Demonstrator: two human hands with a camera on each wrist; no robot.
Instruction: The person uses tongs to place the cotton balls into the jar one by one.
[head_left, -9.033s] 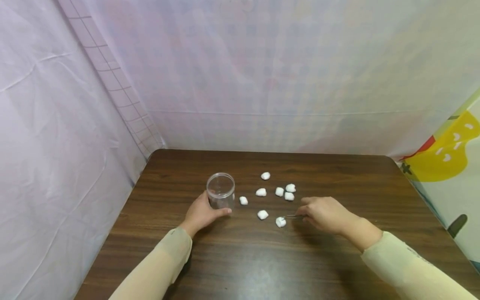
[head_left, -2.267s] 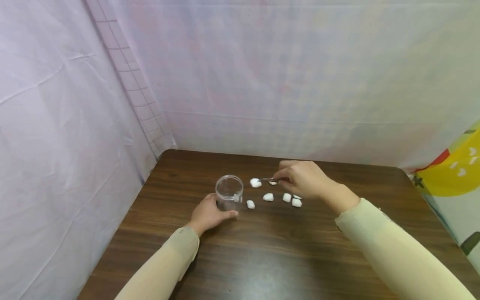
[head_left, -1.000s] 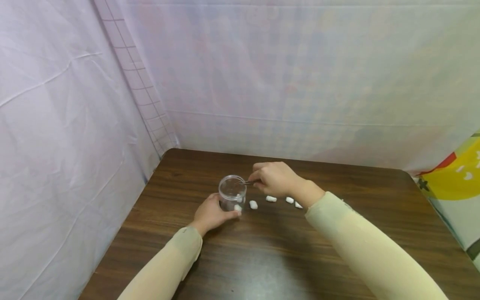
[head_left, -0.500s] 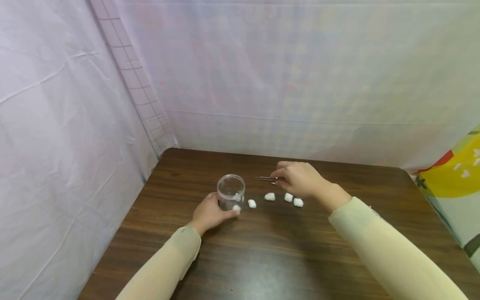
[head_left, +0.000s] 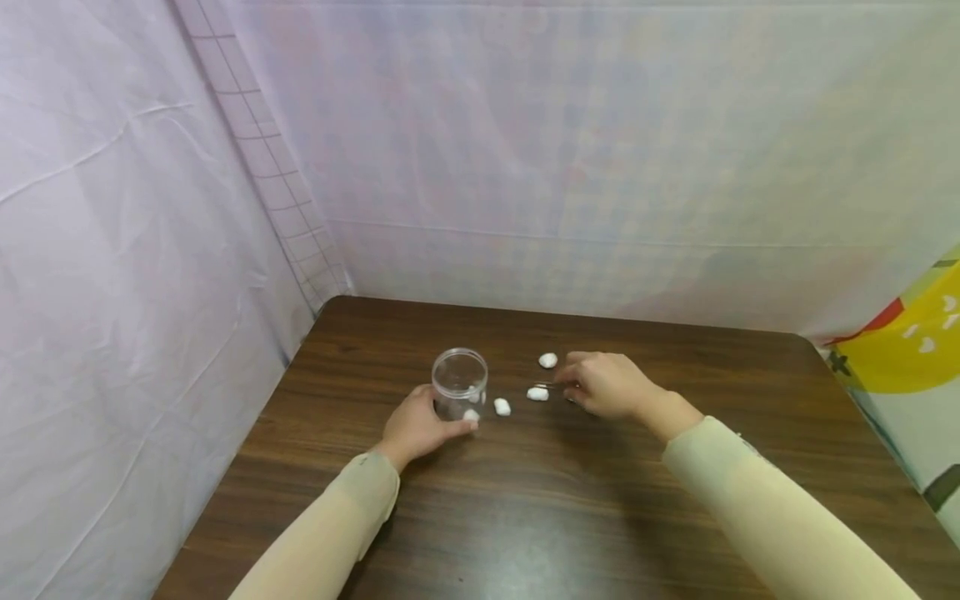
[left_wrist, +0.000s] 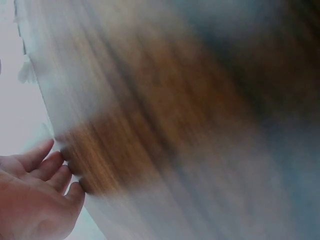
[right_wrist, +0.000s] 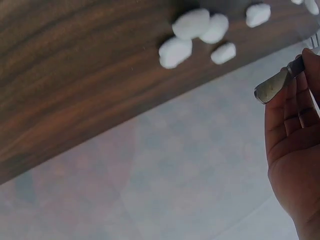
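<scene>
Dark wood table (head_left: 570,508), wide bare room toward its near edge. The left hand (head_left: 415,427) wraps the clear jar (head_left: 459,383), upright, left of centre. The right hand (head_left: 606,387) pinches metal tweezers (head_left: 551,387), tips at a cotton ball (head_left: 537,394). Half a second ago the tweezers hung higher, off the wood.

The left hand (head_left: 415,427) grips a clear jar (head_left: 459,384); the right hand (head_left: 607,385) pinches tweezers (head_left: 550,386) whose tips touch a cotton ball (head_left: 537,394).
</scene>
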